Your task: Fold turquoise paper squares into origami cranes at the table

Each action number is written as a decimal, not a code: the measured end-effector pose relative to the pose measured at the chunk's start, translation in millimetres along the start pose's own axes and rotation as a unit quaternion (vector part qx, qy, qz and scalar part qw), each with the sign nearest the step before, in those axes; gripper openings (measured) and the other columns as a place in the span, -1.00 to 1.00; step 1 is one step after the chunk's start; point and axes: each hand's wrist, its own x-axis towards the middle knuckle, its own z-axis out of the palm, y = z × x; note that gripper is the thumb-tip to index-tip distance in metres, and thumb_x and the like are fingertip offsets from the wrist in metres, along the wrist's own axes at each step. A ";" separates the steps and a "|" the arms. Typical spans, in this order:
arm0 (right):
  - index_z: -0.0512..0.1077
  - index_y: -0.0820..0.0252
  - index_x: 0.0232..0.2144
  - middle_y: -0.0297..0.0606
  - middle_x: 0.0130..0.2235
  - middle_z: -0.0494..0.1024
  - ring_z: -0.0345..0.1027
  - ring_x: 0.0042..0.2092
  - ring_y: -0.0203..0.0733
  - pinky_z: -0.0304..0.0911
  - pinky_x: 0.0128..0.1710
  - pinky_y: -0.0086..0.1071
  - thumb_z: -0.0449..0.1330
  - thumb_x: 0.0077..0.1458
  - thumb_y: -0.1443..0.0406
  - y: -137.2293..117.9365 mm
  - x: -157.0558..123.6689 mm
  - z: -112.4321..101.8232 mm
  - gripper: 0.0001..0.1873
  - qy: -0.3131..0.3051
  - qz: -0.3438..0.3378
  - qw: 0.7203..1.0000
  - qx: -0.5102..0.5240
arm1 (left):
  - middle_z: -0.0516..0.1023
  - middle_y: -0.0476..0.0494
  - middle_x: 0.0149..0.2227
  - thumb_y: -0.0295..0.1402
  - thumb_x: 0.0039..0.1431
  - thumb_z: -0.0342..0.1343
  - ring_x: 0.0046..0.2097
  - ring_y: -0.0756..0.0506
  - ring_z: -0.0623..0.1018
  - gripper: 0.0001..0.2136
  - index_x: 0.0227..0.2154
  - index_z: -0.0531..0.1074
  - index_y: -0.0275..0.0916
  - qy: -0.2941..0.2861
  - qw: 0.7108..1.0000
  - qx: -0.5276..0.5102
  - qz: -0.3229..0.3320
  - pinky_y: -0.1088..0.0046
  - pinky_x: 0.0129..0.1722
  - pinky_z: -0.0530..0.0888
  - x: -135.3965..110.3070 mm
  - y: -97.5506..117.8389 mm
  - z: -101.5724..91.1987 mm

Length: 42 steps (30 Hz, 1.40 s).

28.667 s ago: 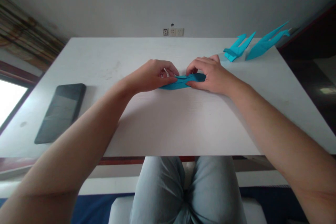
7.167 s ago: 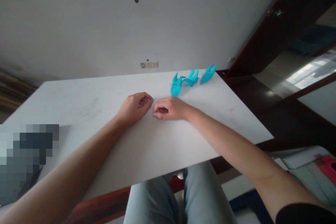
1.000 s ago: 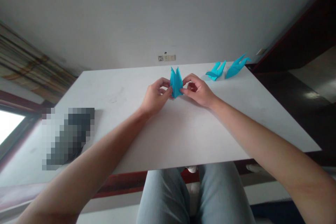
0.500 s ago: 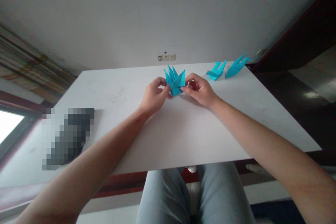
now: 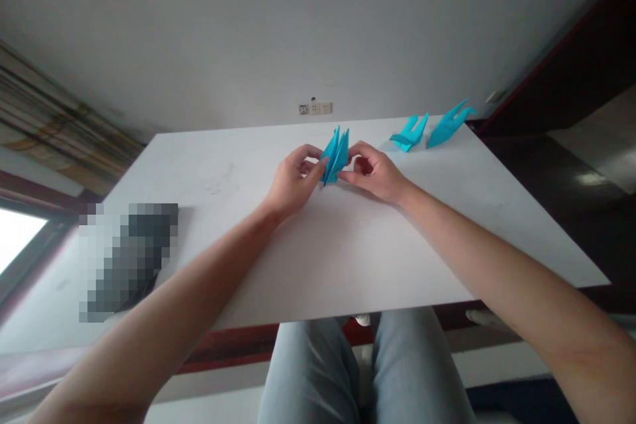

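Between my hands, just over the middle of the white table, a blue origami crane (image 5: 337,156) stands with its pointed flaps upward and close together. My left hand (image 5: 297,175) pinches its left side, thumb in front and fingers behind. From the right, my right hand (image 5: 375,171) grips the paper's edge between thumb and forefinger, the other fingers curled. Two finished-looking blue paper cranes rest at the back right: a smaller crane (image 5: 410,135) and a larger crane (image 5: 448,126) beside it.
The white table (image 5: 348,265) reaches back to a grey wall with a socket panel (image 5: 315,108). A dark, pixelated object (image 5: 134,255) lies at the left, near my forearm. My knees (image 5: 313,364) are below the table's front edge.
The held paper's flaps were spread like a fan; now they are folded together into a narrower shape turned more edge-on. Both hands have shifted only slightly.
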 end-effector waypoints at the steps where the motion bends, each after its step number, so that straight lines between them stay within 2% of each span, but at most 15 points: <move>1: 0.56 0.02 -0.13 -0.45 -0.27 0.44 0.15 -0.40 -0.31 0.10 -0.40 -0.31 0.63 0.24 -0.17 0.5 0.1 0.3 -0.46 -0.001 0.007 1.000 0.004 | 0.62 0.02 -0.45 -0.01 0.51 0.40 -0.43 -0.05 0.61 -0.69 -0.15 0.53 -0.13 -0.002 1.000 -0.012 -0.007 0.42 -0.43 0.49 -0.1 -0.5 0.3; 3: 0.58 0.03 -0.14 -0.44 -0.25 0.47 0.17 -0.39 -0.31 0.09 -0.40 -0.31 0.63 0.23 -0.19 0.6 0.2 0.4 -0.45 0.001 0.013 1.000 0.009 | 0.62 0.00 -0.44 0.02 0.51 0.39 -0.45 -0.04 0.59 -0.66 -0.14 0.52 -0.13 -0.013 0.999 -0.038 -0.019 0.44 -0.47 0.46 -0.5 -1.0 1.2; 5: 0.59 0.04 -0.16 -0.40 -0.20 0.53 0.19 -0.38 -0.30 0.09 -0.39 -0.30 0.65 0.19 -0.22 0.3 0.4 0.0 -0.42 0.007 0.015 1.000 0.016 | 0.67 -0.05 -0.34 0.04 0.51 0.39 -0.40 -0.04 0.63 -0.64 -0.13 0.50 -0.13 -0.021 0.998 -0.054 -0.020 0.44 -0.44 0.52 -0.7 -0.6 2.5; 8: 0.58 0.05 -0.17 -0.42 -0.27 0.52 0.19 -0.38 -0.29 0.08 -0.37 -0.29 0.64 0.19 -0.25 1.1 0.8 -0.9 -0.39 0.003 0.033 0.999 0.035 | 0.70 -0.11 -0.12 0.08 0.48 0.41 -0.23 -0.06 0.72 -0.59 -0.04 0.46 -0.13 -0.009 0.998 -0.059 0.010 0.43 -0.29 0.67 -0.2 -0.2 4.0; 11: 0.55 0.04 -0.15 -0.42 -0.28 0.51 0.18 -0.37 -0.28 0.10 -0.35 -0.30 0.62 0.22 -0.26 3.1 1.7 -1.3 -0.38 0.012 0.035 0.998 0.052 | 0.68 -0.09 -0.09 0.12 0.52 0.37 -0.17 -0.07 0.76 -0.54 0.10 0.42 -0.11 -0.014 0.995 -0.091 0.030 0.37 -0.16 0.75 -0.6 -2.1 5.2; 15: 0.47 0.01 -0.13 -0.38 -0.14 0.57 0.22 -0.38 -0.33 0.16 -0.40 -0.34 0.68 0.17 -0.19 3.6 2.8 -0.5 -0.36 0.029 0.025 0.996 0.078 | 0.72 -0.11 -0.02 -0.06 0.38 0.54 -0.20 -0.06 0.78 -0.53 0.11 0.46 -0.12 -0.029 0.993 -0.111 0.017 0.41 -0.22 0.73 -3.5 -4.1 5.3; 18: 0.40 -0.01 -0.16 -0.42 -0.14 0.54 0.25 -0.42 -0.36 0.16 -0.46 -0.36 0.75 0.10 -0.12 1.9 2.6 1.1 -0.32 0.021 0.033 0.994 0.100 | 0.75 -0.11 -0.11 -0.17 0.33 0.56 -0.23 -0.07 0.78 -0.62 0.01 0.52 -0.17 -0.038 0.996 -0.078 -0.004 0.44 -0.27 0.69 -4.5 -2.3 3.8; 21: 0.36 -0.03 -0.17 -0.45 -0.15 0.52 0.24 -0.46 -0.38 0.17 -0.48 -0.36 0.76 0.09 -0.06 0.9 1.5 2.5 -0.31 0.020 0.029 0.993 0.111 | 0.76 -0.14 -0.14 -0.16 0.33 0.55 -0.14 -0.12 0.80 -0.68 -0.07 0.58 -0.19 -0.031 0.998 -0.048 0.014 0.36 -0.16 0.74 -3.4 0.2 2.6; 24: 0.37 -0.03 -0.16 -0.48 -0.23 0.47 0.23 -0.46 -0.35 0.18 -0.46 -0.35 0.72 0.15 -0.02 1.9 -0.1 2.1 -0.38 0.014 0.029 0.994 0.101 | 0.79 -0.21 -0.07 -0.11 0.36 0.52 -0.05 -0.16 0.81 -0.69 -0.09 0.61 -0.19 -0.044 0.998 -0.037 0.031 0.28 -0.05 0.76 -2.8 2.1 2.4; 27: 0.44 -0.03 -0.14 -0.52 -0.37 0.36 0.18 -0.45 -0.29 0.11 -0.44 -0.35 0.61 0.31 -0.04 2.2 -1.6 0.0 -0.53 -0.006 0.027 0.997 0.075 | 0.78 -0.14 -0.21 -0.06 0.43 0.47 -0.19 -0.12 0.78 -0.68 -0.15 0.55 -0.18 -0.068 0.997 -0.029 0.007 0.32 -0.13 0.70 -4.2 4.9 2.3; 30: 0.57 0.03 -0.09 -0.37 -0.20 0.51 0.30 -0.34 -0.26 0.22 -0.36 -0.34 0.52 0.37 -0.09 -1.8 -2.5 -1.0 -0.59 -0.035 0.003 0.998 0.049 | 0.71 -0.05 -0.32 -0.04 0.43 0.48 -0.31 -0.06 0.70 -0.64 -0.19 0.49 -0.17 -0.064 0.998 -0.028 -0.008 0.41 -0.27 0.59 -5.3 8.2 2.0; 33: 0.62 0.07 -0.05 -0.28 -0.01 0.54 0.40 -0.23 -0.25 0.32 -0.29 -0.34 0.61 0.24 -0.14 -7.2 -3.7 0.4 -0.46 -0.059 0.003 0.998 0.030 | 0.65 0.00 -0.34 -0.06 0.40 0.51 -0.35 -0.02 0.65 -0.62 -0.22 0.46 -0.17 -0.053 0.998 -0.042 0.005 0.46 -0.34 0.53 -4.5 9.3 2.3; 36: 0.56 0.06 -0.05 -0.41 -0.20 0.50 0.31 -0.33 -0.30 0.21 -0.38 -0.38 0.67 0.16 -0.18 -7.7 -5.6 2.6 -0.37 -0.070 0.043 0.996 0.033 | 0.65 0.00 -0.31 -0.09 0.40 0.51 -0.33 -0.01 0.67 -0.64 -0.21 0.46 -0.16 -0.051 0.997 -0.049 0.017 0.47 -0.33 0.56 -3.2 5.2 3.8; 39: 0.51 0.03 -0.06 -0.53 -0.41 0.38 0.19 -0.42 -0.30 0.09 -0.44 -0.38 0.60 0.26 -0.22 -3.8 -6.6 3.7 -0.40 -0.067 0.072 0.994 0.042 | 0.66 0.01 -0.23 -0.13 0.37 0.52 -0.30 0.00 0.70 -0.66 -0.14 0.47 -0.15 -0.032 0.997 -0.052 0.041 0.48 -0.30 0.61 -2.2 -3.2 5.8; 42: 0.49 0.01 -0.07 -0.57 -0.47 0.34 0.15 -0.45 -0.29 0.04 -0.45 -0.37 0.58 0.29 -0.24 -0.8 -5.6 4.1 -0.40 -0.059 0.067 0.995 0.055 | 0.67 0.00 -0.14 -0.17 0.31 0.57 -0.24 0.00 0.72 -0.62 -0.08 0.46 -0.13 -0.006 0.996 -0.043 0.077 0.46 -0.22 0.66 -1.2 -10.0 6.6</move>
